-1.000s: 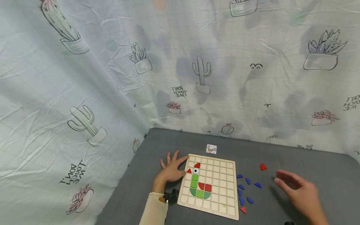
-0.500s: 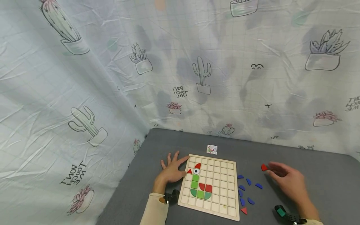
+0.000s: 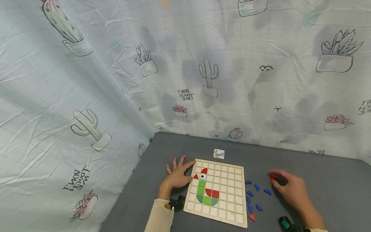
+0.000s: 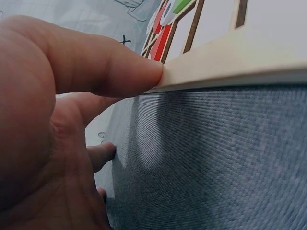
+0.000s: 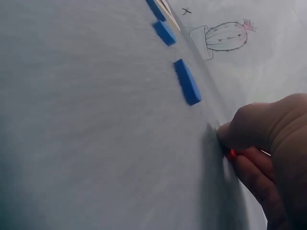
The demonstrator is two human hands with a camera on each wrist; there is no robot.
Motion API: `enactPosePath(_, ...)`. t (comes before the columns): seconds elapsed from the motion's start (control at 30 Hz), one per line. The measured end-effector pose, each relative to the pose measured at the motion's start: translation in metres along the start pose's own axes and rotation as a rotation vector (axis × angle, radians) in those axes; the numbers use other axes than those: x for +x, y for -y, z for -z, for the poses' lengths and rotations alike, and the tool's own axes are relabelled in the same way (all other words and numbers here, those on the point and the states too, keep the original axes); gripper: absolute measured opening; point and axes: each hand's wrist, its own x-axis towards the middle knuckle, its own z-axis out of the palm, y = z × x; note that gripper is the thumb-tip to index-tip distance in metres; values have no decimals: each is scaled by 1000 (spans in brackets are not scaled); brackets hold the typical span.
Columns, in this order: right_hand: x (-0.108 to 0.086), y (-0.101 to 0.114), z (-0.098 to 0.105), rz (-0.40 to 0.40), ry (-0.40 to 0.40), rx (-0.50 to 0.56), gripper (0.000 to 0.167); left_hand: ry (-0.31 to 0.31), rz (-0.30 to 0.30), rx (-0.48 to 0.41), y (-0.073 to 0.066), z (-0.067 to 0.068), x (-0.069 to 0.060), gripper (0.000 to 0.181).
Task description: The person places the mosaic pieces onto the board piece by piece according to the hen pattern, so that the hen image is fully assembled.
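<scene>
R fingers [image 5: 252, 178] moved in, now pinching red pc [image 5: 231, 154].

Head view: from above, facing forward and down; widest and farthest off. Printed cloth [image 3: 174, 74] fills most of it; tabletop [image 3: 249, 156], board [image 3: 230, 189], left hand [image 3: 177, 177] and right hand [image 3: 293, 190] sit low in frame. Left wrist view: very close, low, looking past the thumb [image 4: 115, 69] along the board's edge; tilted. Shares red triangle [image 3: 195, 176] with head view. Right wrist view: close, low across tabletop, strongly tilted; fingers [image 5: 256, 179] at right, cloth beyond. Shares blue pieces [image 3: 267, 191] and cactus print [image 3: 234, 134] with head view.
</scene>
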Motion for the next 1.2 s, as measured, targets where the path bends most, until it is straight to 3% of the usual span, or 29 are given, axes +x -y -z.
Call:
enactPosePath(0.1, -18, 2, 7, 0, -6, 16, 39, 0, 4, 3, -1, 0, 0, 74)
enactPosePath(0.33, -62, 3, 24, 3, 96, -5, 48, 5, 4, 1, -1, -1, 1, 74)
enactPosePath(0.5, -80, 3, 27, -24, -8, -32, 50, 3, 3, 2, 0, -1, 1, 74)
enactPosePath(0.7, -79, 16, 19, -35, -8, -56, 48, 4, 7, 6, 0, 0, 0, 75)
enactPosePath(0.97, -70, 29, 5, 72, 36, -46, 47, 9, 4, -6, -1, -1, -2, 74)
enactPosePath(1.2, -67, 34, 3, 62, 43, -25, 46, 6, -1, -9, -1, 0, -2, 73)
